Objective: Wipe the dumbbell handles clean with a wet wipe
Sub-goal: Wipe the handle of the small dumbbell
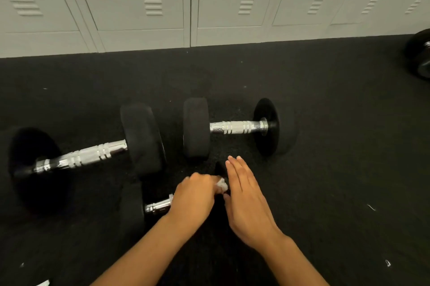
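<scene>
The nearest dumbbell handle [159, 207] lies on the floor [325, 169] at 6 o'clock, mostly covered by the left hand [194, 195], whose grip is curled tight around it with the wet wipe [222, 185] bunched inside. The right hand [246, 202] rests flat, fingers extended, against the weight's end. Best to steady that end and twist along the knurling. Two more dumbbells [235, 127] wait at 10 and 12 o'clock.

Grey lockers [144, 6] along far wall. Black floor [325, 169], pale flecks. Wheel-like thing [420, 57] at right edge.
</scene>
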Motion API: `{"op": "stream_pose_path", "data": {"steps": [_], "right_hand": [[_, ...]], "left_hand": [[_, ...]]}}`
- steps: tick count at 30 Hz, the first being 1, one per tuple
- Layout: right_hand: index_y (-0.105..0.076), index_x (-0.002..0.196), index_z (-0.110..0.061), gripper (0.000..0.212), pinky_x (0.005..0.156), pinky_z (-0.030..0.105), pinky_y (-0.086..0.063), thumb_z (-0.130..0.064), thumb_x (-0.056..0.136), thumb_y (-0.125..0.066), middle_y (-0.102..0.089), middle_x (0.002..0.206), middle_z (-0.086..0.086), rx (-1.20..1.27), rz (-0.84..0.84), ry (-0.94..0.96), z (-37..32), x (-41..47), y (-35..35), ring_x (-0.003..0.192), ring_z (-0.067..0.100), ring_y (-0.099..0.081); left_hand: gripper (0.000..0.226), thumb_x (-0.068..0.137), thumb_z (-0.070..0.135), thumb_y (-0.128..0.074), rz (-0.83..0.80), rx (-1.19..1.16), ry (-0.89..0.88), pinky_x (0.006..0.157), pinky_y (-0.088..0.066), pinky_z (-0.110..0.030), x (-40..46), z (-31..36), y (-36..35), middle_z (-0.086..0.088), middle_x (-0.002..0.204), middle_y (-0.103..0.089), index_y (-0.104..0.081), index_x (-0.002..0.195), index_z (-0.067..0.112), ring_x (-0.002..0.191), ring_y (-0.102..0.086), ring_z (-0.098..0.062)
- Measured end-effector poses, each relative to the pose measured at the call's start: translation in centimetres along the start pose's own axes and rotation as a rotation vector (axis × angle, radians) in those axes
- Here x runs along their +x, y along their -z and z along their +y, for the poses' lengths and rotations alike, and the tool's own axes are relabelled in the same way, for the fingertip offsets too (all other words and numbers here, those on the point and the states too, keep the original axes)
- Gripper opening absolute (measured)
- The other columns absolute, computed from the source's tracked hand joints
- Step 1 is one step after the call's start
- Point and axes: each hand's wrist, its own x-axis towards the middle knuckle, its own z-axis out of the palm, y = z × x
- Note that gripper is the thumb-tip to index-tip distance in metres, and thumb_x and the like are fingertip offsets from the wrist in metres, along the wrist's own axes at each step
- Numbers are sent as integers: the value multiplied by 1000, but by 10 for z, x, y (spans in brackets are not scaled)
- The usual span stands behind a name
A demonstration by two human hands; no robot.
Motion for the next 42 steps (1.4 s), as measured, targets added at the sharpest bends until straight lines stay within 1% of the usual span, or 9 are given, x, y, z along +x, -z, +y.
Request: {"op": "stream_pose_path", "data": {"steps": [3, 7, 12, 14, 17, 21, 26, 34, 42], "right_hand": [[-18, 144, -6, 70, 113, 22, 1, -6, 85, -55, -17, 152, 4, 65, -24, 8, 0, -1, 2, 141, 11, -1], [-17, 145, -5, 70, 112, 20, 1, -6, 84, -54, -13, 152, 1, 108, -47, 26, 3, -3, 4, 141, 10, 1], [-12, 146, -11, 73, 110, 16, 5, -8, 88, -55, -4, 150, -9, 91, -64, 28, 2, 1, 9, 139, 2, 10], [-10, 147, -12, 73, 111, 19, 4, -9, 89, -54, -2, 149, -11, 95, -78, 22, 0, 1, 10, 138, 2, 12], [-11, 146, -11, 73, 113, 23, 1, -6, 88, -54, -5, 151, -7, 98, -90, 7, 1, 1, 7, 139, 3, 10], [-9, 146, -13, 74, 112, 18, 3, -4, 87, -53, -3, 151, -8, 102, -89, -3, 1, 1, 6, 139, 2, 11], [-2, 146, -18, 78, 112, 19, 1, -10, 89, -55, 4, 152, -12, 129, -135, 11, 2, -2, 12, 138, 1, 15], [-5, 146, -16, 68, 114, 23, -1, -9, 92, -47, 0, 153, -11, 217, -121, 16, 3, 1, 15, 139, 2, 11], [-9, 146, -17, 67, 112, 18, 0, -7, 91, -47, -3, 152, -12, 220, -94, 0, 5, 1, 9, 139, 1, 8]], "left_hand": [[17, 85, 22, -56, -36, -76, -9, 74, -50, -30, -5, -4, -1, 4, 91, -68, -64, 95, 32, 86, -64, -16], [36, 72, 8, -51, 203, 28, -254, 78, -53, -28, -28, -4, -22, -2, 99, -71, -71, 102, 12, 89, -69, -16], [18, 89, 21, -51, -114, 118, 49, 72, -45, -32, 7, 9, 9, -4, 98, -66, -64, 101, 23, 93, -62, -25], [17, 89, 24, -50, -125, 51, 79, 71, -45, -33, 13, 5, 7, -5, 94, -66, -66, 95, 24, 90, -62, -26], [27, 85, 20, -47, 73, 70, -61, 77, -50, -29, -10, 2, -10, 3, 99, -69, -66, 102, 28, 91, -65, -17], [37, 79, 7, -45, 332, 54, -414, 94, -46, -31, -29, -17, -37, -10, 112, -67, -68, 107, 4, 105, -63, -19], [37, 83, 3, -43, 370, 98, -528, 96, -46, -36, -37, -31, -41, -10, 121, -62, -65, 113, 3, 115, -57, -21], [39, 88, 25, -45, 329, 110, -435, 109, -24, -36, -41, -31, -42, -12, 129, -56, -61, 118, 6, 125, -45, -22], [34, 78, 21, -63, 246, 69, -361, 91, -48, -30, -24, -17, -34, -9, 111, -67, -68, 108, 5, 103, -64, -18]]}}
